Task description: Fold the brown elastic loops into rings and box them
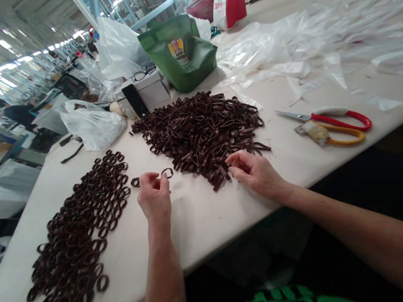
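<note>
My left hand (154,193) is closed, with a thin dark brown loop (167,173) at its thumb and fingertips. Just left of its knuckles, a small round brown ring (135,182) lies on the table. My right hand (255,172) has its fingers pinched together at the front right edge of a heap of flattened brown loops (199,131). What sits between those fingertips is hidden. Further left spreads a large group of rounded brown rings (81,233), many lying flat, some overlapping.
On the pale table (205,230), red-handled scissors (339,114) and a yellow-handled tool (334,135) lie at the right. Behind the heap stand a black phone (135,100), a white box (151,88) and a green bag (180,56). Clear plastic sheets (306,41) cover the back right.
</note>
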`<state>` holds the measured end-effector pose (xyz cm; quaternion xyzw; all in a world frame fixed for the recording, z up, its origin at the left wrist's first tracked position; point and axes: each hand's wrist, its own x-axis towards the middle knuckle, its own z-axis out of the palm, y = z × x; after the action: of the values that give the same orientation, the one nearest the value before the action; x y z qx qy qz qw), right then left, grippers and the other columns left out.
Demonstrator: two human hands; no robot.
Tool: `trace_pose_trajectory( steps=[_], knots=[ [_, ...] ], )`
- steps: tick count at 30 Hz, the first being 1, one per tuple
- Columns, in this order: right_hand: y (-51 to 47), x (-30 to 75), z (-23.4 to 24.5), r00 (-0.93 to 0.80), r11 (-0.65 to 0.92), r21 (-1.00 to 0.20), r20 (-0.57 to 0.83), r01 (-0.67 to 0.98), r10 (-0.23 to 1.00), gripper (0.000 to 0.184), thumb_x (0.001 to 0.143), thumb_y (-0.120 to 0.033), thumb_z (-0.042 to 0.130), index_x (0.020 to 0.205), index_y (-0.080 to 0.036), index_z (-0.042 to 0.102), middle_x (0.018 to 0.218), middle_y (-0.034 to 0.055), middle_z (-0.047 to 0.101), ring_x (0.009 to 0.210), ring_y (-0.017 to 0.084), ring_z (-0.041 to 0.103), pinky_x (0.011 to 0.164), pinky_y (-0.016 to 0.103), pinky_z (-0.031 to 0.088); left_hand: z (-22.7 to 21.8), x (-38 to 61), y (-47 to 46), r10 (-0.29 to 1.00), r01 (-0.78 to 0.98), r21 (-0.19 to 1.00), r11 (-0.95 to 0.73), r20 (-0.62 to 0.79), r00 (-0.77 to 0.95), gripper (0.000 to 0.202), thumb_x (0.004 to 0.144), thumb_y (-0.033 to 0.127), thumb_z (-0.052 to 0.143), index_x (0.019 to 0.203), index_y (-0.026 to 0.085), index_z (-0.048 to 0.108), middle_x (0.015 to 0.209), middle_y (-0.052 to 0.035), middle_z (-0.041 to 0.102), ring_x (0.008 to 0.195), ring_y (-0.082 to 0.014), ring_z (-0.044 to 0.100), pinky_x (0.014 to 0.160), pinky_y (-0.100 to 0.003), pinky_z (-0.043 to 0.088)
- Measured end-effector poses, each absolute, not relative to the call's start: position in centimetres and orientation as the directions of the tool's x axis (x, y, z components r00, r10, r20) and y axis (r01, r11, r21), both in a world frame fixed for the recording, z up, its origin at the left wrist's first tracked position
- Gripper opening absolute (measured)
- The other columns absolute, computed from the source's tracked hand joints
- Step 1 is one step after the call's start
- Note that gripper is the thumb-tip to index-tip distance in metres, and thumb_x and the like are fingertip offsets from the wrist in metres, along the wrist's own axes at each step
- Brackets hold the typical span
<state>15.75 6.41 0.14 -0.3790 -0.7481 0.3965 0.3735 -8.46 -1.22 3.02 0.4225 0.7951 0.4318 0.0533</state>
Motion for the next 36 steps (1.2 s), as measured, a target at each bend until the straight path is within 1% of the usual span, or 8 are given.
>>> trace_pose_trajectory(
  steps=[2,4,8,11,21,24,30,36],
  knots=[
    [6.6,15.8,0.1,-0.427,0.402,-0.871,0.262,0.281,0.866,0.017,0.087,-0.027,0.052,0.098,-0.017,0.061,0.063,-0.0034,0.057,0.054,0.011,0.049,0.057,0.025,0.04,3.1,-8.2,-1.3,0.787,0.599,0.774,0.207,0.232,-0.571,0.02,0.086,0.037,0.062,0.085,0.019,0.055,0.061,0.007,0.056,0.047,-0.0081,0.051,0.049,-0.019,0.041],
    [6.7,15.8,0.1,-0.436,0.424,-0.856,0.273,0.297,0.857,0.016,0.087,-0.027,0.052,0.095,-0.018,0.062,0.062,-0.0035,0.056,0.054,0.011,0.049,0.057,0.025,0.04,2.7,-6.6,-1.3,0.904,0.63,0.763,0.142,0.159,-0.397,0.021,0.086,0.036,0.063,0.076,0.018,0.058,0.059,0.0059,0.054,0.05,-0.0086,0.05,0.05,-0.019,0.041],
    [6.5,15.7,0.0,-0.445,0.464,-0.825,0.301,0.322,0.844,0.016,0.087,-0.027,0.052,0.094,-0.018,0.063,0.066,-0.0025,0.059,0.057,0.012,0.052,0.06,0.025,0.041,2.0,-2.5,-0.8,0.993,0.822,0.566,0.059,0.048,-0.104,0.01,0.082,0.027,0.069,0.081,0.019,0.063,0.069,0.0031,0.06,0.062,-0.0113,0.054,0.06,-0.022,0.041],
    [6.5,15.7,0.0,-0.453,0.46,-0.829,0.292,0.319,0.842,0.015,0.088,-0.027,0.052,0.093,-0.018,0.064,0.07,-0.0015,0.062,0.062,0.013,0.056,0.063,0.025,0.043,1.9,-1.4,-0.5,0.993,0.876,0.471,0.103,-0.005,-0.114,0.008,0.083,0.025,0.067,0.087,0.02,0.064,0.074,0.0017,0.063,0.067,-0.0139,0.056,0.065,-0.025,0.041],
    [6.5,15.7,-0.2,-0.487,0.485,-0.799,0.285,0.355,0.826,0.014,0.088,-0.023,0.051,0.092,-0.019,0.064,0.08,0.0014,0.068,0.072,0.015,0.06,0.07,0.027,0.046,1.6,-1.4,-0.3,0.993,0.883,0.457,0.111,-0.014,-0.117,0.009,0.086,0.023,0.062,0.093,0.02,0.067,0.074,0.0004,0.064,0.068,-0.0149,0.057,0.066,-0.025,0.041],
    [6.5,15.8,-0.3,-0.501,0.526,-0.77,0.316,0.361,0.806,0.015,0.089,-0.023,0.051,0.093,-0.019,0.064,0.083,0.0029,0.068,0.074,0.016,0.062,0.07,0.028,0.047,1.2,-1.3,-0.3,0.993,0.853,0.512,0.103,0.0,-0.119,0.004,0.083,0.02,0.063,0.086,0.019,0.066,0.072,0.0006,0.063,0.066,-0.0138,0.056,0.064,-0.024,0.041],
    [6.4,15.7,-0.3,-0.505,0.483,-0.832,0.303,0.273,0.808,0.018,0.088,-0.028,0.055,0.101,-0.018,0.064,0.09,0.0054,0.068,0.071,0.016,0.061,0.067,0.03,0.05,0.4,-0.9,-0.2,0.98,0.522,0.85,0.068,0.04,-0.193,0.005,0.082,0.022,0.062,0.082,0.018,0.059,0.063,0.0043,0.058,0.056,-0.0095,0.051,0.057,-0.021,0.039],
    [5.4,15.6,-0.2,-0.584,0.406,-0.902,0.25,0.149,0.772,0.023,0.095,-0.027,0.043,0.1,-0.021,0.064,0.086,0.0027,0.069,0.077,0.017,0.066,0.07,0.028,0.053,0.2,0.0,-0.6,0.988,0.499,0.866,0.028,0.052,-0.146,0.005,0.078,0.018,0.063,0.081,0.017,0.058,0.065,0.0031,0.057,0.055,-0.0092,0.048,0.053,-0.021,0.034]
  ],
)
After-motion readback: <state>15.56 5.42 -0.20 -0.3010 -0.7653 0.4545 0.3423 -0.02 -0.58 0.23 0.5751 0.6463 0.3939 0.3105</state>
